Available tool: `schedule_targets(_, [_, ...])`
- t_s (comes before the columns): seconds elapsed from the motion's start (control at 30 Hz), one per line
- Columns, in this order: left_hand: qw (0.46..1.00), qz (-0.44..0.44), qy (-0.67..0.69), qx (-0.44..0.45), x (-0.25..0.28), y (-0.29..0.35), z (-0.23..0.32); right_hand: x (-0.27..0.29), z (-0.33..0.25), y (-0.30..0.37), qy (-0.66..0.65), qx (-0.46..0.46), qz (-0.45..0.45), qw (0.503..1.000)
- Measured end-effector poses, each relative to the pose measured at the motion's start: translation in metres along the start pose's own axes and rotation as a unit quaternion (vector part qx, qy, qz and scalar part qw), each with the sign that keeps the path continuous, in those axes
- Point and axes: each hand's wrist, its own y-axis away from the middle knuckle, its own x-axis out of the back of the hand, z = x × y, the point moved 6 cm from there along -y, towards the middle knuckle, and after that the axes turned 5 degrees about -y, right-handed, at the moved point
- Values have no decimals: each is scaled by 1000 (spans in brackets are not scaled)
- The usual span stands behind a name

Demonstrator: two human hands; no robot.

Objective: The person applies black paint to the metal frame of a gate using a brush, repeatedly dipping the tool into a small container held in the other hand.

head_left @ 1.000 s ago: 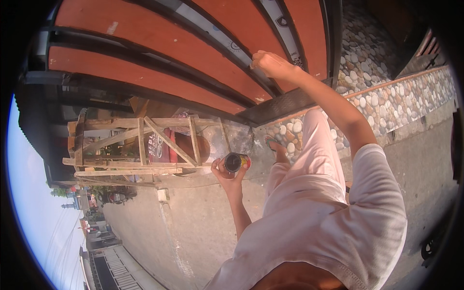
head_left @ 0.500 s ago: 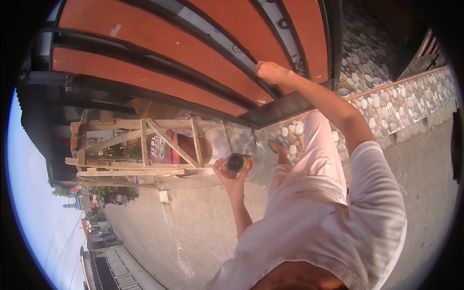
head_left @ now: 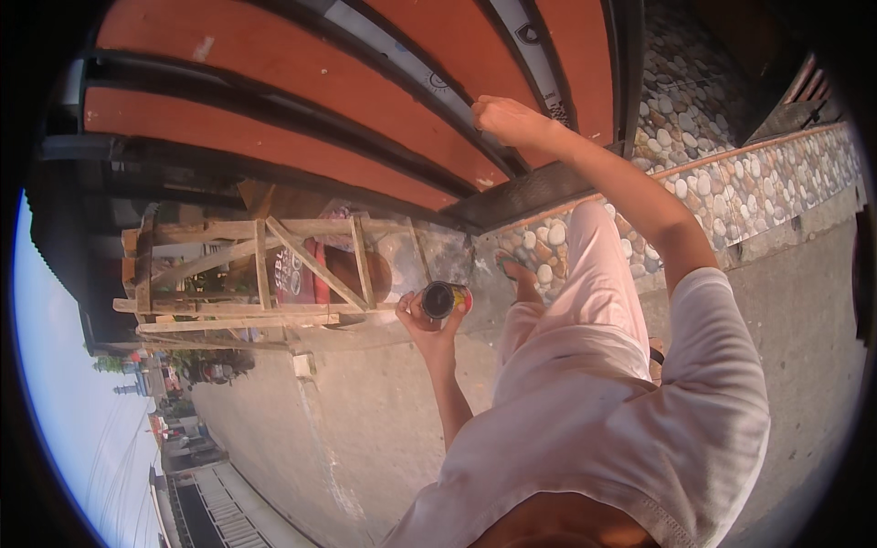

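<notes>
My left hand (head_left: pixel 424 332) is wrapped round a small paint can (head_left: pixel 442 300) in front of my body. The can's open top faces up, its inside looks dark, and a bit of yellow and red shows on its side. My right hand (head_left: pixel 512 121) is raised with the fingers closed, close to the gate (head_left: pixel 384 119) with orange panels and black bars. Its fingertips point at a black bar beside a pale strip. What those fingers hold, if anything, is hidden, and I cannot tell whether they touch the gate.
A wooden frame of slats (head_left: pixel 247 274) stands to the left, with a red printed thing (head_left: pixel 301 272) behind it. A pebbled ledge (head_left: pixel 713 201) runs along the right. Concrete pavement (head_left: pixel 384 402) lies beneath, and my sandaled foot (head_left: pixel 517 270) is beside the ledge.
My right hand has moved slightly up and left along the gate. The can in my left hand sits a little further left, and the whole view has shifted slightly.
</notes>
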Motion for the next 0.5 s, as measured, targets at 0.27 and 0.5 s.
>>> schedule_targets(0.27, [1000, 10, -3, 3, 2, 2, 12, -31, 11, 7, -1, 14, 37, 999])
schedule_targets(0.5, [1000, 16, -18, 9, 3, 2, 5, 14, 0, 8, 15, 39, 57, 998])
